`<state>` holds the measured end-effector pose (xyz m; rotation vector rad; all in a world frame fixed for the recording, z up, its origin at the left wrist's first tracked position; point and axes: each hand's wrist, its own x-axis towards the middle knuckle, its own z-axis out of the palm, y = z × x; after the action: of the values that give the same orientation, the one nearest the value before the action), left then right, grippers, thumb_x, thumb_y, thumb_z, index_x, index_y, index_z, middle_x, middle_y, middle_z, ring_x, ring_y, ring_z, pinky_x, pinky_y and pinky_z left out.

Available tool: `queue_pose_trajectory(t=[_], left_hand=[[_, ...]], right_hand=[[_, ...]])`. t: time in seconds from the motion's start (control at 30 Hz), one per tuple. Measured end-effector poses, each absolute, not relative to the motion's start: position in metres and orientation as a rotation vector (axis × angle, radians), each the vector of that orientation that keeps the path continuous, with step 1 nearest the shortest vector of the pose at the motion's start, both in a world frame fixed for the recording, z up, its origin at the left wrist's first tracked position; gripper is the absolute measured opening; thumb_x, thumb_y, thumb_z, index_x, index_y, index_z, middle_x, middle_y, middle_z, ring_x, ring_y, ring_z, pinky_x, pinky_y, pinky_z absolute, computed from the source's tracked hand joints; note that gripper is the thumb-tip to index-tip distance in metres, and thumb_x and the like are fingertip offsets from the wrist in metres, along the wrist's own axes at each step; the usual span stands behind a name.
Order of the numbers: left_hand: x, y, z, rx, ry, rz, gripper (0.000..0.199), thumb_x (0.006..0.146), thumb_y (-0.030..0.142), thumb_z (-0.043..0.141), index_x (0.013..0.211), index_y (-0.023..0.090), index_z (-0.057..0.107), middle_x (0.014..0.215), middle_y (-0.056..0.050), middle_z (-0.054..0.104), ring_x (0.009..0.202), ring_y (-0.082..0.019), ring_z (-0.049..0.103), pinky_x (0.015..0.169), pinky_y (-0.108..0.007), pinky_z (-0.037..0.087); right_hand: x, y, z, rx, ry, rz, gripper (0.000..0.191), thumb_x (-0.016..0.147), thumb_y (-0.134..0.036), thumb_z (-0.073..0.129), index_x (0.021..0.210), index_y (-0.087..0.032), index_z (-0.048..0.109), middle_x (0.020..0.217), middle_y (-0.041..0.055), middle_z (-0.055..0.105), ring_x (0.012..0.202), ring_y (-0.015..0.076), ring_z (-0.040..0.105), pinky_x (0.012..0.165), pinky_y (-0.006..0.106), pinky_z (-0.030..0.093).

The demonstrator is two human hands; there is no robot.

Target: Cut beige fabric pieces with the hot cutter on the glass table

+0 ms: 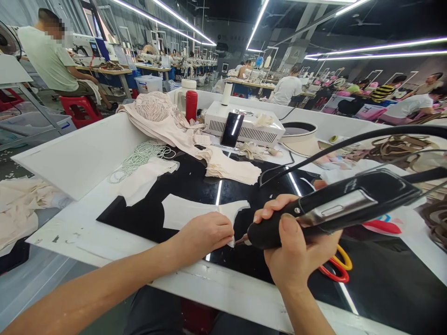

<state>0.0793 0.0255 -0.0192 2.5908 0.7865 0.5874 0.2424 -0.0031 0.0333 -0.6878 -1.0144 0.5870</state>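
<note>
My right hand (pixel 296 251) is wrapped round a black corded handheld tool (pixel 335 209) with a silver lever plate, probably a hot or ultrasonic cutter. Its narrow metal tip (pixel 243 240) points left, close to the corner of a white fabric piece (pixel 190 211). That corner is pinched between the closed fingers of my left hand (pixel 204 235). The fabric lies flat on a glossy black board (pixel 139 225). Whether the tip touches the cloth, I cannot tell. Scissors with red and yellow handles (pixel 344 258) lie partly hidden beside my right hand.
Beyond are stacked beige cut pieces (pixel 232 167), a lace bra garment (pixel 153 111), green cord (pixel 143 156), a phone (pixel 232 129) leaning on a white vented box (pixel 254 128), and a red bottle (pixel 191 106). The tool's cable (pixel 349 139) arcs rightward. A co-worker (pixel 49 56) sits at left.
</note>
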Motion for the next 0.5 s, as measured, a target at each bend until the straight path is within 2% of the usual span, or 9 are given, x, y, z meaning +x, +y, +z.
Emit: queue_pose_trajectory(t=[0.5], left_hand=[[0.0794, 0.0255, -0.0193, 2.580, 0.790, 0.593, 0.017, 0.105, 0.018, 0.057, 0.091, 0.017, 0.065, 0.100, -0.004, 0.069, 0.095, -0.018, 0.064, 0.087, -0.029, 0.049]], right_hand=[[0.2411, -0.0006, 0.0293, -0.676, -1.031, 0.564, 0.055, 0.087, -0.021, 0.076, 0.136, -0.033, 0.053, 0.087, -0.0038, 0.067, 0.063, 0.0126, 0.064, 0.057, 0.030, 0.058]])
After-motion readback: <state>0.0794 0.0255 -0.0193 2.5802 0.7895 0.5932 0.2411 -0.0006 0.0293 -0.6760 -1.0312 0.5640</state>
